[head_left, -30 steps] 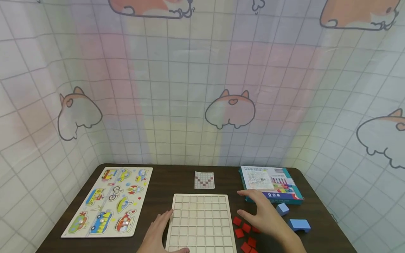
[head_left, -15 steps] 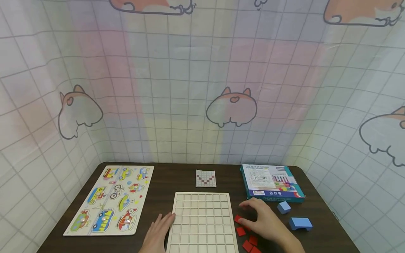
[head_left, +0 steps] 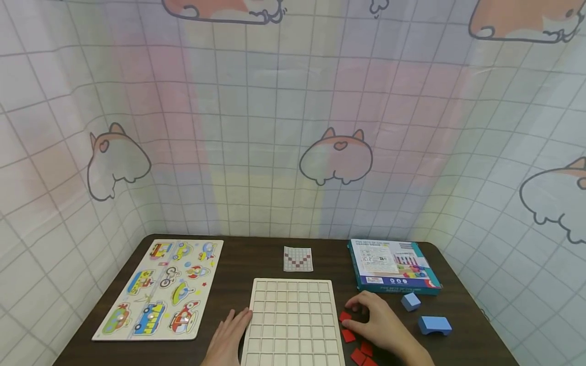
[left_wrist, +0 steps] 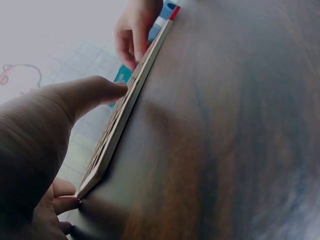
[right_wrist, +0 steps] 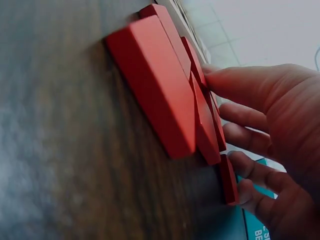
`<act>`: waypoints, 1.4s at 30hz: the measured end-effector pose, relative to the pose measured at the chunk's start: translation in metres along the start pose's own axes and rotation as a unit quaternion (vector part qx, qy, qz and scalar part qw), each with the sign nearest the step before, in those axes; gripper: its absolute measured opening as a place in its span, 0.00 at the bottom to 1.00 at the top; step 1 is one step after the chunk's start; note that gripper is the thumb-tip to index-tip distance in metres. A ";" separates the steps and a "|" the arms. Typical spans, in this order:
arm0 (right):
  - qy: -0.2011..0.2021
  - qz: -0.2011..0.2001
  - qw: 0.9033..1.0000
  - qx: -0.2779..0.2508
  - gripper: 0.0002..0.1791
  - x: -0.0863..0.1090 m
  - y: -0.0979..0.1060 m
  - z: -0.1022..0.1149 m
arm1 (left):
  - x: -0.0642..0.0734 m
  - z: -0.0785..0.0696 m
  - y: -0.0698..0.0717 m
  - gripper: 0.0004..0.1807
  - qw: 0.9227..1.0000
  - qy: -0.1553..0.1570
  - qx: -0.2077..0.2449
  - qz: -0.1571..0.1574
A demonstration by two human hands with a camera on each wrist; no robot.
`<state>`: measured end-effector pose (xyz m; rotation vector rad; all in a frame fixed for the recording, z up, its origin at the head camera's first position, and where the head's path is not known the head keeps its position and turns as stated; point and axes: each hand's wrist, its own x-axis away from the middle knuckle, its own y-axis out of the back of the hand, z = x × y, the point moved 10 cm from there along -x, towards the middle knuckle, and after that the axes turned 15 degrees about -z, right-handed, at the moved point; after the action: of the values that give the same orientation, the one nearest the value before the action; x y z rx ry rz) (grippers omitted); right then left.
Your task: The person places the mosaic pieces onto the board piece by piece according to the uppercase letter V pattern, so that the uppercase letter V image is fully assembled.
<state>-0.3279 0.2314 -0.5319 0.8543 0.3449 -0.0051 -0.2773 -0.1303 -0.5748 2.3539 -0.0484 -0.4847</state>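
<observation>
A pale wooden grid board (head_left: 293, 320) lies flat at the table's front middle. My left hand (head_left: 227, 339) rests against its left side, fingers fairly straight; in the left wrist view the thumb (left_wrist: 97, 95) lies by the board's near edge. Several red square tiles (head_left: 348, 335) lie loose right of the board. My right hand (head_left: 382, 321) is over them, thumb and fingers bent but apart. In the right wrist view the thumb (right_wrist: 240, 84) and fingers are close beside the red tiles (right_wrist: 155, 87); contact is unclear, and no pinched tile shows.
A small card with a red V pattern (head_left: 298, 259) lies behind the board. A picture puzzle board (head_left: 160, 292) is at left. A flat teal-edged box (head_left: 393, 265), a small blue block (head_left: 410, 301) and a blue arch block (head_left: 435, 325) are at right.
My right hand has lowered from beside the box onto the red tiles, and its thumb and fingers have drawn closer. The left hand remains at the board's left side.
</observation>
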 end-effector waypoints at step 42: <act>0.014 -0.025 0.999 0.023 0.09 -0.001 0.008 0.036 | -0.001 0.009 -0.003 0.72 0.999 0.005 -0.020 0.038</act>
<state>-0.3168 0.2098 -0.5040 0.8925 0.3929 -0.0485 -0.2817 -0.1333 -0.5823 2.3051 -0.1220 -0.4339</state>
